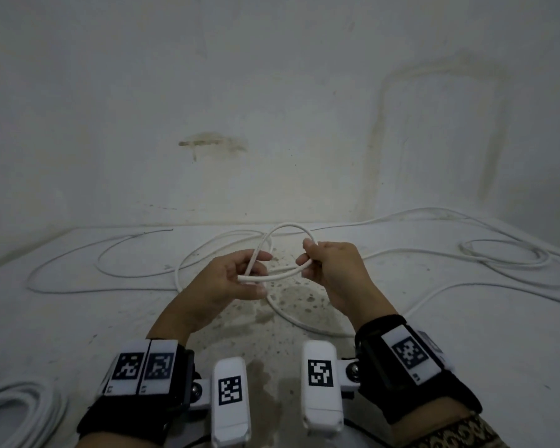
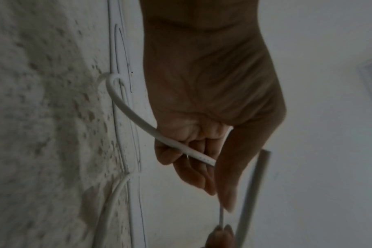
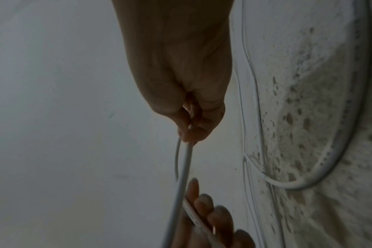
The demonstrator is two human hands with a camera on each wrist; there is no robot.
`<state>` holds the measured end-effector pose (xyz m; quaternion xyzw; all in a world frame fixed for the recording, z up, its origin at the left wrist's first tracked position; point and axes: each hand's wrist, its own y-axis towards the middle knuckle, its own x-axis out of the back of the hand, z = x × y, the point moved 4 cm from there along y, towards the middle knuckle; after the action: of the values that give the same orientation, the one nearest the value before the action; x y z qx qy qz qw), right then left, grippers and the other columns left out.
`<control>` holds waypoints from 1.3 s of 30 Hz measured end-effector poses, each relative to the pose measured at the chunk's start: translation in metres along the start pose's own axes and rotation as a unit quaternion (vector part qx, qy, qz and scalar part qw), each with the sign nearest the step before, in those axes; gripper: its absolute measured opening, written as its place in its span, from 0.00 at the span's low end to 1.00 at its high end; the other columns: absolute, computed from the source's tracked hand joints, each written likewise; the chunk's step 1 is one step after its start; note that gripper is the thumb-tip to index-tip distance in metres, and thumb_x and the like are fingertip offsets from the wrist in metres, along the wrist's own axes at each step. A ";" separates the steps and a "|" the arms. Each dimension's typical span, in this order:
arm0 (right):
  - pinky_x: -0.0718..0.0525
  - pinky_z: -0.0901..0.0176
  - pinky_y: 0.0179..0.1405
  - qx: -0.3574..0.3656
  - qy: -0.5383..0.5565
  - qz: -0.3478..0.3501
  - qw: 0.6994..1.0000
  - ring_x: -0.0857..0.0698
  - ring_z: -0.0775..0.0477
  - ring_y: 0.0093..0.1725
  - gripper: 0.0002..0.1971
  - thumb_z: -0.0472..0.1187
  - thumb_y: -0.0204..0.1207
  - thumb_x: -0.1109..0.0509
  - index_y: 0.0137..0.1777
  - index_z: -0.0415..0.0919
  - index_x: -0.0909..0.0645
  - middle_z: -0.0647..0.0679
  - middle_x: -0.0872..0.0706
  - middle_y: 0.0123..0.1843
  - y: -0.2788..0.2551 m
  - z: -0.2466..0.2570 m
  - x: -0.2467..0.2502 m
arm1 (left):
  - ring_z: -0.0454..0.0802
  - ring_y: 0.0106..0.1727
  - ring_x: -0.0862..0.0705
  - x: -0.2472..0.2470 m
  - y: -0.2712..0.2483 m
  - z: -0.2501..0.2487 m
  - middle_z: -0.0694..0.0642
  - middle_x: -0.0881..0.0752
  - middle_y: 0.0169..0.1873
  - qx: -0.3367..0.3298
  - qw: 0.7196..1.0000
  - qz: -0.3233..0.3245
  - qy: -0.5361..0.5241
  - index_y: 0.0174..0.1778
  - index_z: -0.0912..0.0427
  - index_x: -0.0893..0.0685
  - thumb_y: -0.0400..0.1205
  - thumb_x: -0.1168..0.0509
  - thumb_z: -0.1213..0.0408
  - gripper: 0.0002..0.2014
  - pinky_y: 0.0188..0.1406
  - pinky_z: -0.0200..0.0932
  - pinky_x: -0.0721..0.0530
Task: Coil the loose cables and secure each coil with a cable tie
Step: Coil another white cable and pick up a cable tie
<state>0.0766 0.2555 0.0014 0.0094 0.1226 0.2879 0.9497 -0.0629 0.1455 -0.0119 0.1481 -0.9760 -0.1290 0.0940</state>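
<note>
A thick white cable [image 1: 274,275] is held up between two bare hands, just above a pale, speckled surface (whether floor or tabletop cannot be told). Near its cut end it bends into one small loop [image 1: 288,229] that rises above both hands and crosses over itself. The left hand [image 1: 230,279] holds the cable's end part, its fingers [image 2: 189,169] curled loosely under the cable with the thumb lying along it. The right hand [image 1: 328,266] pinches the cable at the other side of the loop, fingers closed tight around it; the right wrist view shows two strands leaving that grip. From the hands the cable drops to the surface and trails away in wide, slack curves to the left and right. A thinner white cable [image 1: 505,257] lies in a loose, flat coil at the far right, well apart from the hands. A bundle of white cable [image 1: 17,412] sits at the lower left edge. Both wrists wear black straps carrying white blocks with square black-and-white markers [image 1: 230,391]. A stained white wall [image 1: 272,92] rises behind the surface.
</note>
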 end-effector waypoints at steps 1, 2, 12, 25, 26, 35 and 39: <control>0.19 0.67 0.24 -0.006 0.009 -0.010 1.000 0.23 0.49 0.24 0.13 0.33 0.81 0.35 0.36 0.28 0.20 0.40 0.18 0.29 0.000 -0.003 -0.002 | 0.40 0.37 0.18 -0.002 0.000 0.000 0.46 0.16 0.32 -0.001 1.000 -0.005 -0.001 0.53 0.61 0.17 0.62 0.24 0.73 0.23 0.38 0.33 0.19; 0.18 0.67 0.24 -0.011 0.019 -0.017 1.000 0.22 0.49 0.23 0.12 0.33 0.81 0.35 0.36 0.28 0.20 0.39 0.18 0.29 0.000 -0.006 -0.004 | 0.41 0.35 0.20 -0.004 0.001 -0.001 0.45 0.17 0.31 -0.009 1.000 -0.017 -0.007 0.51 0.61 0.17 0.64 0.23 0.73 0.20 0.36 0.33 0.21; 0.15 0.57 0.35 -0.019 -0.148 0.022 0.989 0.16 0.48 0.35 0.11 0.40 0.79 0.31 0.57 0.38 0.27 0.40 0.15 0.42 -0.003 -0.026 -0.019 | 0.47 0.41 0.14 -0.008 0.005 -0.002 0.55 0.12 0.32 0.004 0.977 -0.130 -0.168 0.46 0.67 0.17 0.84 0.45 0.64 0.13 0.52 0.40 0.16; 0.19 0.63 0.27 0.053 -0.055 -0.103 0.992 0.23 0.53 0.27 0.06 0.27 0.80 0.38 0.46 0.31 0.18 0.42 0.18 0.34 0.010 -0.019 0.008 | 0.52 0.31 0.14 -0.027 0.001 -0.011 0.53 0.19 0.28 0.051 0.957 -0.026 -0.284 0.40 0.63 0.22 0.77 0.44 0.49 0.18 0.29 0.41 0.15; 0.18 0.63 0.27 0.043 -0.035 -0.085 0.995 0.23 0.52 0.27 0.07 0.28 0.81 0.37 0.43 0.32 0.19 0.42 0.19 0.34 0.010 -0.019 0.008 | 0.49 0.25 0.18 -0.028 0.000 -0.012 0.51 0.21 0.26 0.045 0.962 -0.034 -0.266 0.40 0.61 0.24 0.77 0.44 0.52 0.15 0.24 0.39 0.19; 0.21 0.62 0.24 -0.010 -0.180 0.081 0.980 0.20 0.52 0.25 0.10 0.24 0.77 0.39 0.55 0.27 0.21 0.38 0.13 0.37 -0.002 -0.017 -0.007 | 0.41 0.17 0.32 -0.012 0.005 -0.017 0.47 0.25 0.24 -0.032 0.946 -0.147 -0.288 0.39 0.59 0.27 0.86 0.49 0.58 0.13 0.17 0.32 0.32; 0.19 0.65 0.23 -0.062 0.056 0.087 0.993 0.20 0.50 0.24 0.14 0.19 0.76 0.41 0.60 0.24 0.25 0.33 0.19 0.35 -0.006 -0.016 -0.012 | 0.46 0.34 0.22 -0.015 0.004 -0.013 0.51 0.20 0.32 -0.046 0.940 -0.078 -0.328 0.43 0.60 0.23 0.75 0.33 0.55 0.11 0.32 0.37 0.21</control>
<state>0.0663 0.2430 -0.0115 -0.0549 0.1559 0.3770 0.9113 -0.0473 0.1512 -0.0009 0.1690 -0.9311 -0.2221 -0.2350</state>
